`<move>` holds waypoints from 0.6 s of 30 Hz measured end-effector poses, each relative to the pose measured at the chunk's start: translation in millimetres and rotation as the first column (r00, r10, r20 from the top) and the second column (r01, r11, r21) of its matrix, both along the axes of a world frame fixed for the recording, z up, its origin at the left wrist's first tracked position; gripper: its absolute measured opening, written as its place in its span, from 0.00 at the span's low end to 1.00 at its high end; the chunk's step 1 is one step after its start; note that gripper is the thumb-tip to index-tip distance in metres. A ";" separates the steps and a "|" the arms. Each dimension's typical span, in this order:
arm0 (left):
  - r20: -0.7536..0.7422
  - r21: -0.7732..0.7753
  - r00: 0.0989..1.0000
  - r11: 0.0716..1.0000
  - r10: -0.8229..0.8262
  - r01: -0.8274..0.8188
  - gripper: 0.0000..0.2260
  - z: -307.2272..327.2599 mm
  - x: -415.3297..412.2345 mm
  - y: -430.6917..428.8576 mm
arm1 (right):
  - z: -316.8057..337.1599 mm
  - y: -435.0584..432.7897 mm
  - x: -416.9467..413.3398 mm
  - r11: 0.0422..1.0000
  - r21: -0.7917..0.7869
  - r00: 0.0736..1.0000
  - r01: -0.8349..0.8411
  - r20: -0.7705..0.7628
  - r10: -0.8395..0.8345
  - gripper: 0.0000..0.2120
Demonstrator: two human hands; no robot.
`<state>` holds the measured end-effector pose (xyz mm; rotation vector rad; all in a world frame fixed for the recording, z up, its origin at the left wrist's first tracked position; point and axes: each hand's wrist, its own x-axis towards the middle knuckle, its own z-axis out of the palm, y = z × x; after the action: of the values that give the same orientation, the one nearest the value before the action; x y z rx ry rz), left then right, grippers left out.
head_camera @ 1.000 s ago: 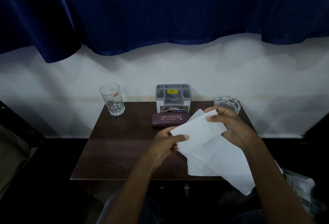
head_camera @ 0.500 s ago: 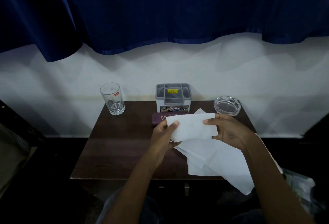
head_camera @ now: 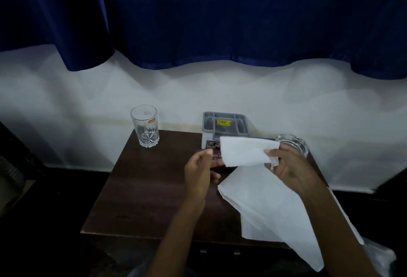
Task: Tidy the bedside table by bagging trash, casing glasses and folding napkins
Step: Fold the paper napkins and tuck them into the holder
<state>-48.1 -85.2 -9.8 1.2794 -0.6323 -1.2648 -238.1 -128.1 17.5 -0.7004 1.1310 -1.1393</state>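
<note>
Above the table [head_camera: 141, 199], folded napkin [head_camera: 244, 153] lengthwise left-right in right hand [head_camera: 293, 166].

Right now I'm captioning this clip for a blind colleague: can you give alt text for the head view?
A person's right hand holds a folded white napkin above a dark bedside table, the left hand open beside it. More white napkins lie on the table's right side, behind them a drinking glass, grey organiser and glass ashtray.

Tumbler [head_camera: 145, 129] standing back left on bedside table [head_camera: 154, 188]; organizer box [head_camera: 222, 125] back centre, glasses case [head_camera: 214, 157] lying just before it; ashtray [head_camera: 294, 144] back right; unfolded napkins [head_camera: 271, 215] overhanging front right edge.
</note>
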 end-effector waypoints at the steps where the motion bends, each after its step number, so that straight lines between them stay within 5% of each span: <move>1: -0.043 0.000 0.999 1.000 -0.003 0.003 0.06 2.3 0.1 0.5 | 5.2 -10.4 0.8 0.999 -0.017 0.999 0.037 0.000 -0.037 0.10; 8: -0.098 0.079 0.992 0.993 -0.075 0.083 0.05 4.6 -4.1 -0.3 | 22.1 -98.4 -7.9 0.957 0.019 0.955 0.290 -0.063 -0.289 0.13; 11: -0.111 0.108 0.989 0.988 -0.100 0.112 0.05 4.6 -3.8 -0.3 | 16.1 -112.9 -7.8 0.948 -0.008 0.915 0.319 -0.258 -0.310 0.18; 14: -0.112 0.129 0.986 0.982 -0.123 0.137 0.05 5.4 -2.9 1.1 | 19.4 -119.7 -4.3 0.955 -0.094 0.780 0.282 -0.557 -0.285 0.18; 18: -0.105 0.152 0.988 0.980 -0.114 0.130 0.05 6.6 -3.0 2.6 | 34.3 -125.0 4.1 0.955 -0.207 0.654 0.212 -0.696 -0.296 0.07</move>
<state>-51.1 -82.6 -3.1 1.3159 -0.5572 -1.4937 -233.9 -253.1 51.9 -1.1664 1.9026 -1.1924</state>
